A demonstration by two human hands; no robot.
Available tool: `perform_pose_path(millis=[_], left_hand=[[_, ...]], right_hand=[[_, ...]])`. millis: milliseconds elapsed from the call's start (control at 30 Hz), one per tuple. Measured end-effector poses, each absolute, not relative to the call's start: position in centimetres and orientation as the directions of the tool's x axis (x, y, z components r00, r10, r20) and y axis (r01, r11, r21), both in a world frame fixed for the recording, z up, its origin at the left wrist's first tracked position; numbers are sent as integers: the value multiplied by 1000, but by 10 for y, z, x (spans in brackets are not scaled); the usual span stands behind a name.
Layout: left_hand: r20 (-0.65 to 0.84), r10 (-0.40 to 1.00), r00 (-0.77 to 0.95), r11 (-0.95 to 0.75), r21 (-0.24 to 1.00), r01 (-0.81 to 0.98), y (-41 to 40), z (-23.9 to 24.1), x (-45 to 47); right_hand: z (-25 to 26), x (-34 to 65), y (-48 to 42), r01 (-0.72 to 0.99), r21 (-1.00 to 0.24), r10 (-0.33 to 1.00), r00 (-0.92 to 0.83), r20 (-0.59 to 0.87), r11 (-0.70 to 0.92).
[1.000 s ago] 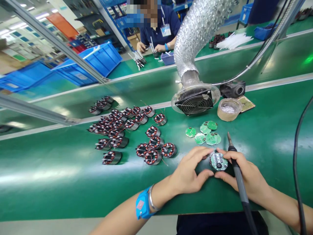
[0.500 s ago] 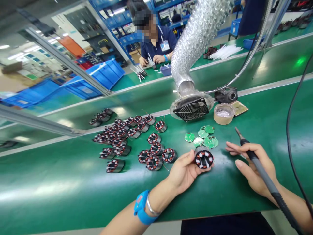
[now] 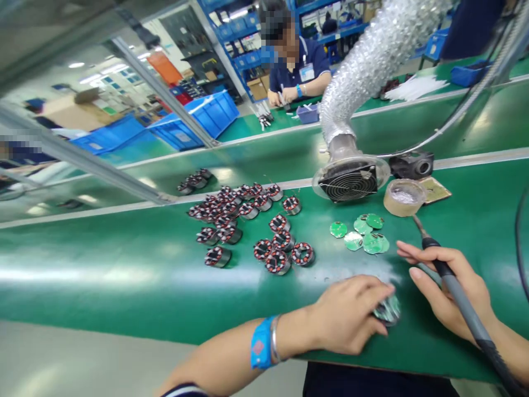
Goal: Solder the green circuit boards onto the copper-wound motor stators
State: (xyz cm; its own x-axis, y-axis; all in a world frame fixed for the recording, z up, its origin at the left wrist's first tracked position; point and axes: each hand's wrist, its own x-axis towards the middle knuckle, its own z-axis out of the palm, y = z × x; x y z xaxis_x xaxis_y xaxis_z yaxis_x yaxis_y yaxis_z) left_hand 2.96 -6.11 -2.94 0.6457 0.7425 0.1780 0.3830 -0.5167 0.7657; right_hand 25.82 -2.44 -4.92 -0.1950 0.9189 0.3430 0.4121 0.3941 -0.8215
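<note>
My left hand [image 3: 351,314] is closed on a motor stator [image 3: 387,310] low over the front of the bench. The stator's green face shows, blurred by motion; the fingers cover its left side. In my right hand [image 3: 458,281] is a soldering iron [image 3: 448,270], its tip pointing up and away, near the tape-like ring. A thin grey-green piece also shows between those fingers, too little of it to name. Several round green circuit boards [image 3: 374,242] lie just beyond my hands. To their left, several wound stators [image 3: 278,262] stand in a loose group.
A fume extractor [image 3: 349,182] with a foil duct hangs at the back. Beside it are a tan ring holding shiny material [image 3: 405,197], a flat square pad [image 3: 437,190] and a dark holder [image 3: 413,165]. A black cable [image 3: 521,242] hangs right. A co-worker [image 3: 300,71] sits opposite.
My left hand has come nearer the bench's front edge and rolled over, so the stator's coil side no longer faces me and a green face shows. The view has shifted left; the soldering iron stays held.
</note>
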Motion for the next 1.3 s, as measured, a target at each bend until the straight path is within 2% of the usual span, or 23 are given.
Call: perform_pose_path(millis=[33, 100, 167, 233, 300, 367, 400, 467, 567, 667, 733, 867, 1033, 1100, 1167, 1233, 1300], left_hand=[[190, 694, 695, -607, 673, 423, -63, -28, 31], [196, 651, 733, -685, 569, 456, -64, -21, 26], [239, 697, 676, -682, 514, 521, -62, -7, 8], [286, 818, 498, -575, 416, 705, -57, 7, -17], [251, 916, 312, -376, 271, 886, -52, 18, -43], [158, 959, 236, -264, 185, 947, -46, 21, -58], [117, 963, 244, -262, 185, 947, -44, 20, -60], [98, 939, 330, -344, 275, 898, -39, 11, -52], [206, 861, 465, -503, 486, 715, -33, -7, -22], [279, 837, 471, -524, 658, 541, -29, -20, 8], [236, 872, 430, -440, 764, 472, -26, -24, 18], [-26, 936, 352, -126, 906, 404, -17, -24, 18], [-359, 878, 317, 242, 903, 355, -8, -17, -4], [-403, 851, 336, 299, 899, 320, -5, -14, -12], [-321, 881, 349, 209, 923, 322, -1, -13, -14], [-133, 910, 393, -41, 914, 403, 1, -16, -7], [22, 877, 480, -308, 794, 525, 2, -20, 5]], right_hand=[[-47, 257, -20, 443, -789, 905, -215, 368, 426], [-44, 254, -10, 488, -708, 860, -272, 431, 510], [-41, 250, -2, 499, -642, 812, -325, 485, 583], [-40, 246, 4, 496, -606, 782, -351, 515, 622], [-40, 242, 7, 486, -589, 762, -363, 537, 646], [-40, 237, 8, 463, -575, 738, -382, 556, 674], [-40, 235, 9, 450, -571, 726, -398, 561, 687], [-40, 232, 10, 421, -570, 709, -441, 551, 705], [-37, 232, 12, 390, -577, 686, -539, 488, 717], [-34, 237, 14, 368, -605, 666, -635, 392, 707], [-33, 240, 14, 365, -629, 665, -665, 339, 686], [-33, 238, 16, 366, -669, 676, -682, 280, 647], [-32, 241, 16, 354, -720, 704, -662, 257, 596], [-32, 246, 16, 345, -742, 709, -663, 240, 574], [-34, 250, 16, 328, -759, 700, -677, 226, 563], [-37, 253, 16, 308, -764, 685, -691, 230, 567], [-39, 254, 16, 298, -761, 675, -698, 238, 576]])
